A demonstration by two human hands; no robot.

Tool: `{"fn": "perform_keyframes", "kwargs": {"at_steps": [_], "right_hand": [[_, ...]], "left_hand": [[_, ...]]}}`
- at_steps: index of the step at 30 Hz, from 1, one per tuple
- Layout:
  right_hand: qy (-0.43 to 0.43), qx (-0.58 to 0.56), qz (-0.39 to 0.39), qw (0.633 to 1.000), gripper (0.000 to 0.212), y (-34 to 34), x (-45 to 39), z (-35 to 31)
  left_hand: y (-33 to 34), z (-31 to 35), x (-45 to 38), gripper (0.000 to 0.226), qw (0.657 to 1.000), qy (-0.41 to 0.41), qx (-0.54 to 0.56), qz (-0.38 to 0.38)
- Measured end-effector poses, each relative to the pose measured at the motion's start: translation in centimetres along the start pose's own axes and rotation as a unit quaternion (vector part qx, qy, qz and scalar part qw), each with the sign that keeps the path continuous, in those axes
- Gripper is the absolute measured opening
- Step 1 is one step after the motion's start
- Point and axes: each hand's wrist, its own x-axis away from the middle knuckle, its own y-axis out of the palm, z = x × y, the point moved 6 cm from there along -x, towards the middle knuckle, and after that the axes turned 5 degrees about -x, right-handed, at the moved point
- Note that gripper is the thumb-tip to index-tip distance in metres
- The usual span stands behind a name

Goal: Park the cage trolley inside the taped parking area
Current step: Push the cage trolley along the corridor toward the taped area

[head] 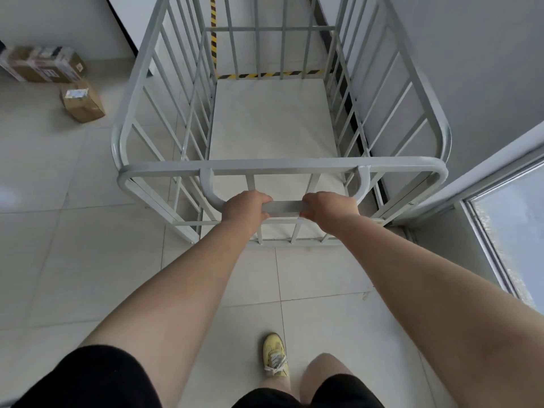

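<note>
A pale grey cage trolley (282,166) with barred sides and a bare platform stands straight ahead of me. My left hand (245,209) and my right hand (329,209) both grip its U-shaped handle (284,206), side by side. Yellow-and-black floor tape (268,75) shows through the far bars: one strip crosses just beyond the platform's front edge, and another strip (213,39) runs away from me on the left. The trolley's right side lies close to the grey wall (471,69). Its wheels are hidden.
Cardboard boxes (44,64) lie on the tiled floor at the far left, with a smaller box (82,103) nearer. A glass door frame (500,225) stands at my right. My yellow shoe (275,354) is on the tiles behind the trolley.
</note>
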Motion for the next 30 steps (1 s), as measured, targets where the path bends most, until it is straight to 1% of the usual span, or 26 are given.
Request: {"fn": "perform_keyframes", "kwargs": {"at_steps": [6, 10, 15, 25, 30], "right_hand": [[0.000, 0.016, 0.008, 1.000, 0.032, -2.4, -5.6, -0.5], [-0.008, 0.004, 0.006, 1.000, 0.034, -3.2, -9.2, -0.6], [-0.020, -0.003, -0.003, 1.000, 0.034, -5.0, -13.8, -0.3], [-0.022, -0.024, -0.040, 0.999, 0.031, -9.2, -23.0, 0.9], [-0.021, -0.033, -0.044, 0.998, 0.032, -11.4, -28.2, 1.4]], "left_hand": [[-2.3, -1.3, -5.6, 0.030, 0.999, 0.012, -0.034, 0.005], [-3.7, -2.1, -9.4, 0.031, 0.997, 0.027, -0.075, -0.006], [-5.4, -2.7, -14.2, 0.036, 0.998, 0.026, -0.063, -0.010], [-9.1, -3.3, -23.2, 0.031, 0.998, 0.023, -0.046, 0.018], [-11.6, -3.5, -28.7, 0.032, 0.998, 0.030, -0.064, 0.002]]}}
